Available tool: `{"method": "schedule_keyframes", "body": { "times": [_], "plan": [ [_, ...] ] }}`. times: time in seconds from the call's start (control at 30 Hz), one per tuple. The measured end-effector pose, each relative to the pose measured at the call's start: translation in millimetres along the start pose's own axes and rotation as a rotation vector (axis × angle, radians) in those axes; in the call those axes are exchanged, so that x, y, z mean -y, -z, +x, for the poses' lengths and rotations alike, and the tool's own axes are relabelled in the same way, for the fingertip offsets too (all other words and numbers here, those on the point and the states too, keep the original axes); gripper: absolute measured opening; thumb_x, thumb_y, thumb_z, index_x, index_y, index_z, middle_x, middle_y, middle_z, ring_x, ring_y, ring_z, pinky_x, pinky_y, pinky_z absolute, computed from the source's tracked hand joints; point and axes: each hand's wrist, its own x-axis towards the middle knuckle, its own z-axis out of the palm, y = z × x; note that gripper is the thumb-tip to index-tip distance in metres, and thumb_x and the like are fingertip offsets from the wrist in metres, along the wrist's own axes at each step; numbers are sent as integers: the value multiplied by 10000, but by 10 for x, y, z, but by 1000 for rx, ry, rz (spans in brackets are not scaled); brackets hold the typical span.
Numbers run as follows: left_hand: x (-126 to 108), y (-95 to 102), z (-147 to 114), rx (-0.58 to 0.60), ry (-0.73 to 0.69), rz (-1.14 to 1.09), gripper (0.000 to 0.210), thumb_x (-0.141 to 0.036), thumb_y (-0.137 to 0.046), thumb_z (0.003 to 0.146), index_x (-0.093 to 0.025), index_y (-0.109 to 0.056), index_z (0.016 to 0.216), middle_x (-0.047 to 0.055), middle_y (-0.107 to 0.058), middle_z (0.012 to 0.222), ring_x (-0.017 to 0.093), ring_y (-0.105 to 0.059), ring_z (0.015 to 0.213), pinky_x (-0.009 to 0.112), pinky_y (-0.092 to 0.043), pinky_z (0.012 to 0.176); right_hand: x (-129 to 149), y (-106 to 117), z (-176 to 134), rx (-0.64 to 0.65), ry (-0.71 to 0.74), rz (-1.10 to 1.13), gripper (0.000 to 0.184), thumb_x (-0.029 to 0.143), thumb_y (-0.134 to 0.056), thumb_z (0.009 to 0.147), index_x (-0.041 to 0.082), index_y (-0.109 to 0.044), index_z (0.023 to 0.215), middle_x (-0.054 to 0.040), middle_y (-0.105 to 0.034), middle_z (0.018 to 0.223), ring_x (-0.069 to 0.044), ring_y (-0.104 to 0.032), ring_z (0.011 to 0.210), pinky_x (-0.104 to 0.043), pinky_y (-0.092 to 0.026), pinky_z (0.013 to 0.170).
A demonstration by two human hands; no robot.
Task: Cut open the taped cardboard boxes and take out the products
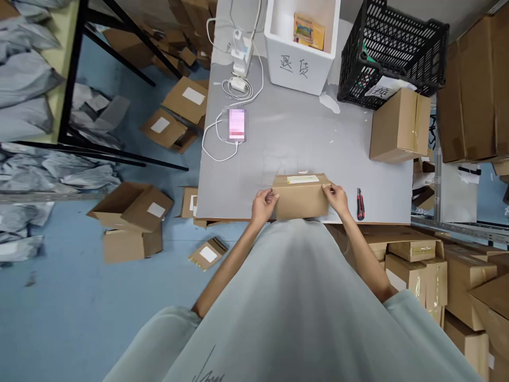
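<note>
floor [63,313]: blue, near left, opened boxes [137,215] lying on it
left hand [263,206]: fingers grasping the small carton [302,200] by its left end
right hand [337,199]: fingers grasping its right end
small carton: plain brown, oblong, at the table's near edge; pale label [303,179] on top, print too small to read
cutter [360,206]: red and black, right of the right hand
table [310,140]: grey, scuffed
phone [237,124]: left, pink screen, white cable
taped box [393,127]: right, beside the black crate [403,77]
white bin [300,69]: far middle, packets [309,33] inside
shelf [66,74]: far left, grey bags [26,69]
</note>
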Motion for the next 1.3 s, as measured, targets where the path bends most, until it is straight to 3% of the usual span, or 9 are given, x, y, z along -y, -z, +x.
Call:
{"method": "schedule_keyframes", "body": {
  "times": [0.07,0.27,0.4,0.53,0.6,0.77,0.97,1.13,1.3],
  "plan": [
    [-3,-35,140,0,33,9,467,-442,-796,918,-138,-804,1273,126,-748,1167,264,-757,937,453,-643,1040,-72,-42,119,44,1,6,503,701,-695,988,251,-872,1129,-87,-847,1048,-300,-726,1018,-468,-595,1071],
    [65,-53,466,7,111,-13,453,-322,-726,934,-96,-781,1322,184,-794,1273,280,-784,1079,446,-608,1115,-318,-194,298,143,-81,239,559,559,-795,891,181,-838,1301,-147,-836,1332,-321,-754,1160,-492,-597,1113],
    [231,30,278,10,184,-96,497,-441,-697,985,-136,-756,1374,188,-790,1386,283,-768,1224,449,-577,1173,-543,-99,154,143,-179,333,644,636,-797,884,193,-814,1350,-167,-796,1433,-307,-779,1149,-515,-635,1075],
    [429,101,-84,28,296,-168,614,-663,-675,986,-165,-765,1335,192,-798,1380,293,-784,1182,478,-620,1099,-741,-1,-156,176,-295,412,706,723,-868,809,199,-839,1282,-151,-866,1225,-313,-806,1086,-564,-644,1073],
    [478,101,-227,41,319,-180,669,-738,-656,977,-172,-776,1313,189,-810,1352,295,-793,1141,475,-644,1048,-776,-6,-307,203,-311,427,704,740,-892,782,211,-853,1245,-142,-869,1229,-331,-805,1134,-585,-644,1081],
    [407,21,-356,102,318,-221,737,-816,-601,982,-188,-790,1318,172,-820,1335,304,-782,1206,468,-637,1073,-671,-108,-512,251,-329,500,685,718,-925,774,236,-866,1257,-120,-804,1444,-377,-727,1373,-611,-600,1175],
    [226,-11,-312,151,250,-236,784,-867,-541,974,-163,-797,1205,164,-823,1287,295,-751,1270,463,-582,1181,-467,-127,-527,294,-254,557,646,699,-920,798,227,-884,1237,-92,-849,1329,-378,-687,1439,-612,-490,1305],
    [21,111,-276,108,129,-209,744,-822,-514,1027,-171,-808,1234,155,-799,1349,302,-701,1379,450,-544,1234,-364,-40,-470,190,-132,470,810,745,-942,750,226,-841,1364,-122,-788,1376,-351,-729,1344,-538,-568,1241],
    [-144,219,-160,37,19,-112,678,-750,-698,974,-173,-818,1306,133,-782,1321,294,-743,1269,420,-586,1174,-251,33,-312,61,-23,289,884,831,-860,803,188,-826,1407,-128,-753,1203,-306,-771,1136,-500,-636,1142]
  ]
}}
